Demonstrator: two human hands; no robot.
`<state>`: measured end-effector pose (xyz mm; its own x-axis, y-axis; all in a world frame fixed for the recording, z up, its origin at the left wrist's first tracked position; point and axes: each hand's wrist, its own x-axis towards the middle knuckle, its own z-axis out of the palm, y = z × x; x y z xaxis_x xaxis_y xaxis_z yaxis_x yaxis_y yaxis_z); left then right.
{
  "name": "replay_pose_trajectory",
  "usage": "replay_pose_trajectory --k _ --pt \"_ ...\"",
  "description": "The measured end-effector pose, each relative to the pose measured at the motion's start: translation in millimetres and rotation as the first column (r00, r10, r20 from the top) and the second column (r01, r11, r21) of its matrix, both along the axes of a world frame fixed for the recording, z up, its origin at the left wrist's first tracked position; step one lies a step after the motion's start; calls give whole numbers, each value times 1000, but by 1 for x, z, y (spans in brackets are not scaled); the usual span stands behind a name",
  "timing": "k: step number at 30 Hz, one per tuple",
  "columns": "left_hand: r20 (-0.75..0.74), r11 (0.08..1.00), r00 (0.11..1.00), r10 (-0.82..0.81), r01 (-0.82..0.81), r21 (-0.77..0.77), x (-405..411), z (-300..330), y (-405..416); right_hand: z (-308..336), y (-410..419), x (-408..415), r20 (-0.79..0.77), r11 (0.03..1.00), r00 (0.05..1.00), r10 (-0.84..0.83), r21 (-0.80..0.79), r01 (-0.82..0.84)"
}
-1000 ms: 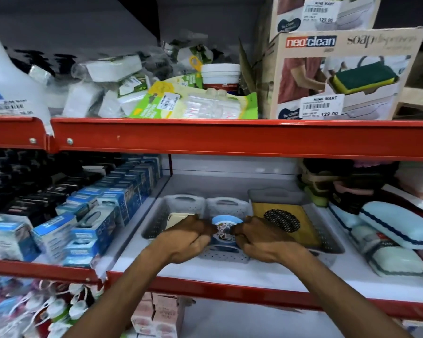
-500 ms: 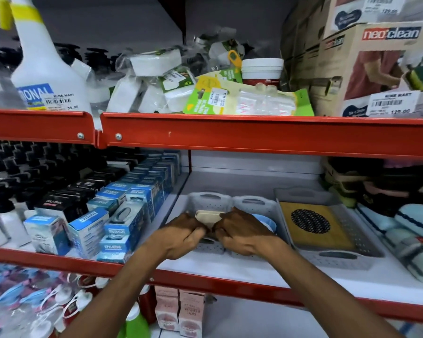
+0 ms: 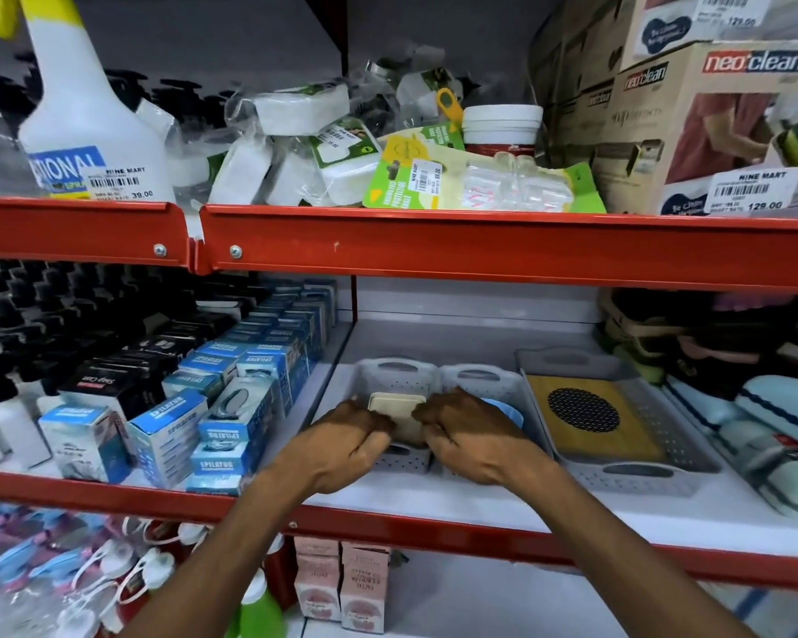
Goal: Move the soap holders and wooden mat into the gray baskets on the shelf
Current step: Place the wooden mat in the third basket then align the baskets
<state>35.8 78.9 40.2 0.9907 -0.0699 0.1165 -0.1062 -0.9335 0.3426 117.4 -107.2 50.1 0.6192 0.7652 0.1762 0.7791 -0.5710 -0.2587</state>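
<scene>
Head view: both hands settle a cream soap holder (image 3: 399, 414) into the leftmost gray basket (image 3: 395, 375) on the shelf (image 3: 503, 508).

The left hand (image 3: 346, 446) and right hand (image 3: 468, 437) are closed on the holder's two sides, holding it tilted over the basket near the shelf's front edge. A blue soap holder (image 3: 507, 409) lies in the middle basket (image 3: 475, 377); the wooden mat (image 3: 590, 419) lies in the large right basket (image 3: 636, 476). Judged next: lower it flat and let go.
</scene>
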Motion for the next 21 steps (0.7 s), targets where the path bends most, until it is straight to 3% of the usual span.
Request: replay_pose_trajectory --k 3,7,14,21 --pt "69 999 997 38 -38 -5 -5 -9 -5 -5 -23 -13 78 994 991 -112 22 111" --pt "113 997 993 41 -33 -68 -5 -22 -16 -14 -40 -33 92 968 968 -232 -77 239" --pt "199 986 973 115 -87 -142 -14 -30 -32 -20 -44 -43 138 964 964 -229 -107 245" --pt "235 971 960 151 -99 -219 -38 -33 -45 -19 -54 -67 64 966 971 -230 -108 236"
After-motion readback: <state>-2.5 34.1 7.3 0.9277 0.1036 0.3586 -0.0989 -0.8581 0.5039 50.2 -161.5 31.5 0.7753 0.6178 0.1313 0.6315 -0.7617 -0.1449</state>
